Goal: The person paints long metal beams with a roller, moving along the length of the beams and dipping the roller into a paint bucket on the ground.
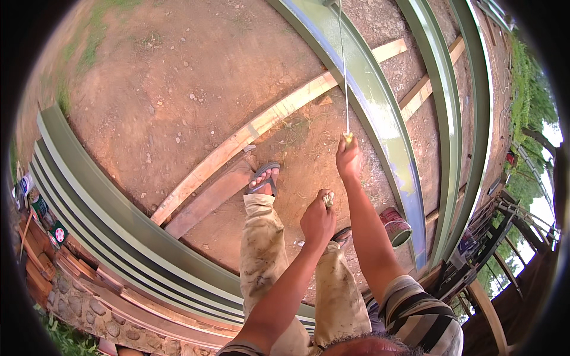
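Note:
My right hand (349, 159) is closed round the yellow handle (348, 137) of what looks like a paint roller. Its long thin metal rod (345, 71) runs up to the top edge, where the head lies against a steel beam (380, 113) and is mostly cut off. That beam is part pale green, part bluish, with patchy, shiny paint. Lower and closer to me, my left hand (319, 218) is a fist with a small pale crumpled scrap (329, 199) showing at the thumb; its kind is unclear. A red bucket (396, 226), green inside, stands beside the beam, right of my forearm.
Green beams (442, 113) lie parallel on the right, resting on timber (261, 123) over brown dirt. More green beams (136, 219) are stacked at left, near cans (58, 233) and planks on a stone wall (89, 311). My sandalled foot (263, 180) stands by a wide board (208, 199).

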The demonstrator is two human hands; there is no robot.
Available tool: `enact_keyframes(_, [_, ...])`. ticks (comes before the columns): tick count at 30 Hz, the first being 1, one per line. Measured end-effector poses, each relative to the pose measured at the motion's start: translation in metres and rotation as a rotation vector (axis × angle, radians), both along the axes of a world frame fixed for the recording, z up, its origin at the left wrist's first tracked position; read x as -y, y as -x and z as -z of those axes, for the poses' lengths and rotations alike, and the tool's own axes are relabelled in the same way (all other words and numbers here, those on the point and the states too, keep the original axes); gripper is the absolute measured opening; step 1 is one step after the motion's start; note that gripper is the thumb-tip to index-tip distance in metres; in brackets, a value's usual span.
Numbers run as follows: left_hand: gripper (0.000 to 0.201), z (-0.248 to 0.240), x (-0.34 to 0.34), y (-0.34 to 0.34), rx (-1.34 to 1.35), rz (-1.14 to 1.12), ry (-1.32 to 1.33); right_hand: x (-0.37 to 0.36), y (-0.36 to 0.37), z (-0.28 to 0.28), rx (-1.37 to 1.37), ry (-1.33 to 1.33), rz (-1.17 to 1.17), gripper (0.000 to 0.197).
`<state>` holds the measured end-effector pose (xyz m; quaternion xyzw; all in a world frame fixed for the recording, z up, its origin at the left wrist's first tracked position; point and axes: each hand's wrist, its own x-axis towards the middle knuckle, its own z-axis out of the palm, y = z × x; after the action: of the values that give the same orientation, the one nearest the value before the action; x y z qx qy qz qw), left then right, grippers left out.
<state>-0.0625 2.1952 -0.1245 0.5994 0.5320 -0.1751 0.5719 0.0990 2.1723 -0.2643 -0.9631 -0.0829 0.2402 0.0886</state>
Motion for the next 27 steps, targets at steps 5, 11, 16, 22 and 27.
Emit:
enact_keyframes(5, [0.023, -0.001, -0.017, -0.011, 0.055, -0.054, -0.036, 0.023, 0.010, -0.015, 0.001, 0.088, 0.000, 0.047])
enact_keyframes(11, [0.024, -0.015, -0.044, -0.023, -0.007, -0.047, 0.053, -0.171, -0.072, -0.009, 0.012, -0.027, -0.111, 0.048])
enact_keyframes(16, [0.021, -0.006, -0.041, -0.018, 0.044, -0.058, -0.021, -0.270, -0.104, -0.001, 0.028, -0.126, -0.195, 0.049])
enact_keyframes(22, [0.020, -0.020, -0.057, -0.027, 0.067, -0.109, 0.037, -0.326, -0.125, 0.003, 0.021, -0.160, -0.259, 0.052])
enact_keyframes(27, [0.021, -0.015, -0.065, -0.023, 0.052, -0.100, 0.066, -0.372, -0.141, -0.007, -0.085, -0.189, -0.232, 0.053])
